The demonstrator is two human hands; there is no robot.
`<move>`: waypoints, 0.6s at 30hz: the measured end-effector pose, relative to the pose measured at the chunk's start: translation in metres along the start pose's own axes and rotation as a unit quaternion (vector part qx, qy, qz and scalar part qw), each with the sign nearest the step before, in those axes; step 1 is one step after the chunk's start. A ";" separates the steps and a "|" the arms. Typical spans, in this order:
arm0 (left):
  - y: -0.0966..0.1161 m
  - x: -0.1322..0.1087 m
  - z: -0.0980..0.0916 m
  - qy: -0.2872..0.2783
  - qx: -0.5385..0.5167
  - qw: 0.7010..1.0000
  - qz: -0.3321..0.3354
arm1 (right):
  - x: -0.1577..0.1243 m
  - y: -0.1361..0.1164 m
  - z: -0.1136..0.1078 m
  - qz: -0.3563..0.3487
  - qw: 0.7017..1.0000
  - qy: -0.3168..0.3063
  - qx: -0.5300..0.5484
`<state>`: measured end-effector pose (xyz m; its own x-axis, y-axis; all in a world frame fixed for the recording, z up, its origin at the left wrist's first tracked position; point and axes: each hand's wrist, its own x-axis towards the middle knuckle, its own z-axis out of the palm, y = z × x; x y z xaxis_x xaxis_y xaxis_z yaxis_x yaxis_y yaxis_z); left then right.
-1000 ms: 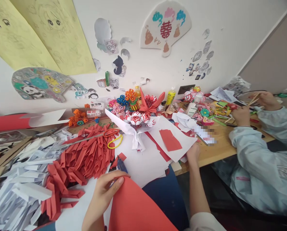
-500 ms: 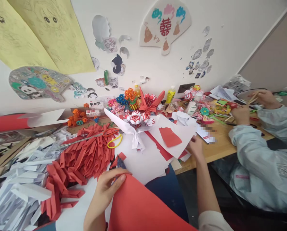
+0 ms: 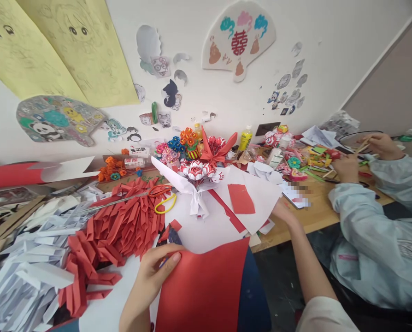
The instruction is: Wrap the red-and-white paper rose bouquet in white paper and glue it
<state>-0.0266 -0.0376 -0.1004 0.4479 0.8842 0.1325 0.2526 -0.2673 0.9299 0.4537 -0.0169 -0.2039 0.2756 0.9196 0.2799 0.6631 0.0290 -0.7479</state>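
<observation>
My left hand (image 3: 161, 267) is closed, thumb against fingers, on the upper left corner of a large red paper sheet (image 3: 202, 286). The sheet hangs toward me below the table edge. At the right edge of a white paper sheet (image 3: 261, 198) is my right hand (image 3: 285, 213); its fingers are hidden by the paper, so their grip does not show. A small red paper piece (image 3: 241, 199) lies on that white sheet. Just beyond my left hand rests a dark pointed tool (image 3: 174, 234), partly hidden. A red-and-white paper flower bouquet (image 3: 197, 177) in white wrapping stands behind.
Folded red paper strips (image 3: 123, 216) and white paper strips (image 3: 29, 267) are heaped at left, with yellow-handled scissors (image 3: 165, 204) on the red ones. Bottles and craft flowers (image 3: 188, 138) line the wall. At right, another person's sleeves (image 3: 358, 216) and hands work over scraps.
The big red sheet has swung so more of its face and its upper right corner show. The small red piece has turned slightly. My right hand's fingers have gone farther out of sight.
</observation>
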 end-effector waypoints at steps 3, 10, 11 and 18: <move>0.000 -0.001 -0.001 -0.009 0.003 1.000 -0.001 | -0.004 -0.001 0.007 -0.009 0.999 -0.027 -0.020; 0.001 -0.001 0.000 -0.015 0.005 1.000 -0.012 | -0.009 0.007 0.008 0.020 0.984 0.032 -0.172; 0.001 -0.001 0.000 -0.011 0.005 1.000 -0.014 | -0.009 0.010 0.008 0.024 0.981 0.032 -0.192; -0.001 -0.003 0.000 -0.010 0.008 1.000 -0.017 | -0.008 0.022 0.007 0.037 0.959 0.072 -0.272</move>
<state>-0.0283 -0.0403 -0.1017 0.4558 0.8851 0.0941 0.2810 -0.2434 0.9283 0.4614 -0.0207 -0.2266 0.4030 0.8468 0.3471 0.8920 -0.2785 -0.3561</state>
